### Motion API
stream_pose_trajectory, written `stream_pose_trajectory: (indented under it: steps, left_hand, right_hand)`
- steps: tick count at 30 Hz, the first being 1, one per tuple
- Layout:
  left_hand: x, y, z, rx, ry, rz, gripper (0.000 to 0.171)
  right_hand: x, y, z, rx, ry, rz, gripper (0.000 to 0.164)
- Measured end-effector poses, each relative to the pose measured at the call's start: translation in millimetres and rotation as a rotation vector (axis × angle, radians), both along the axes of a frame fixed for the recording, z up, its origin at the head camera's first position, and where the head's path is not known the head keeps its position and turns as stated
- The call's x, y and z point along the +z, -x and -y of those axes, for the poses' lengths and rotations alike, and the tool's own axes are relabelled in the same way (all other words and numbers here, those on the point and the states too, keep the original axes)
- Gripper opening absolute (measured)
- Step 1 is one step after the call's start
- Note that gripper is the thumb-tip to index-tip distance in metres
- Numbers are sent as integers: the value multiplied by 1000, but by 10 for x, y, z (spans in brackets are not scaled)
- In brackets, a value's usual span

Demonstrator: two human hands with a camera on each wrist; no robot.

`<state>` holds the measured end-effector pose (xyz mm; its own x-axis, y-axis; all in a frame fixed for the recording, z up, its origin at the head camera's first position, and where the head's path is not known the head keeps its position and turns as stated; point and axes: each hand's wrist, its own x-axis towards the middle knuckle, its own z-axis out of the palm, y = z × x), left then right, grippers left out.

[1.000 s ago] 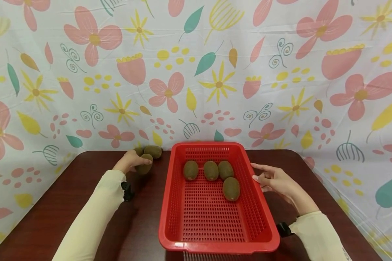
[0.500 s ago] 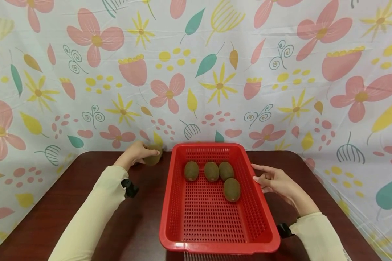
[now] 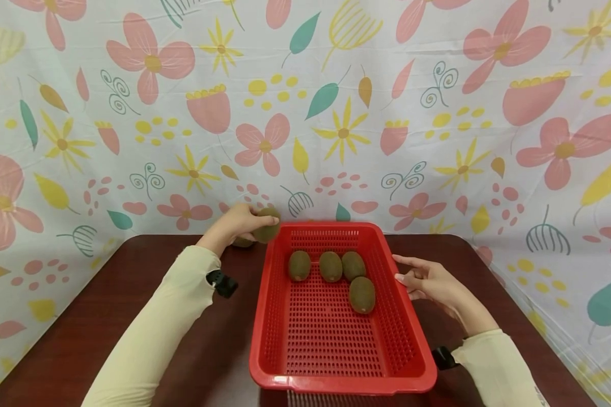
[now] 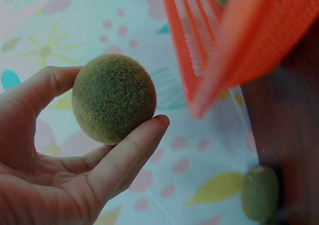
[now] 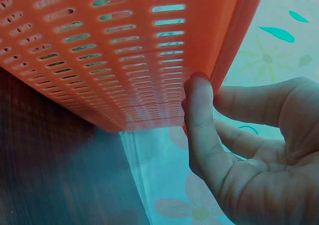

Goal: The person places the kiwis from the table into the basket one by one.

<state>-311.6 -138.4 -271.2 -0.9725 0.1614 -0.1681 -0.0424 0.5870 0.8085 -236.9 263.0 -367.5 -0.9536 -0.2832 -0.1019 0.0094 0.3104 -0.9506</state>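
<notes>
My left hand [image 3: 236,222] pinches a brown fuzzy kiwi [image 4: 114,99] between thumb and fingers. In the head view, this kiwi overlaps the far left corner of a red perforated plastic basket [image 3: 270,384]. Several more kiwis lie inside the basket toward its far half, one of them a kiwi [image 3: 362,295] near the right wall. On the right, my right hand [image 3: 433,285] holds the basket's rim, its fingertips at the edge and against the outer wall [image 5: 149,60] just under it.
Another kiwi [image 4: 260,194] lies on the dark wooden table [image 3: 132,294], partly hidden behind my left hand in the head view. A white curtain [image 3: 305,113] printed with flowers hangs right behind the table's far edge.
My left hand has lifted a kiwi off the table and carried it right and up to the basket's far left corner. The right hand stays at the rim.
</notes>
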Motion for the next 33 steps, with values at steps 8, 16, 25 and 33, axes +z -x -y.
stream_pose_trajectory:
  steps: [8, 16, 25, 33]
  left_hand:
    - [98, -28, -354, -59, 61, -28, 37]
    - [61, -41, -665, -123, 103, -26, 52]
    - [-75, -46, -948, -205, 91, 81, 58]
    - [-292, -37, -1126, -249, 197, 142, 55]
  right_hand:
    - [8, 1, 4, -2, -1, 5, 68]
    - [8, 9, 1, 2, -3, 3, 68]
    - [18, -9, -5, 2, -5, 1, 68]
    - [11, 6, -4, 8, 6, 3, 67]
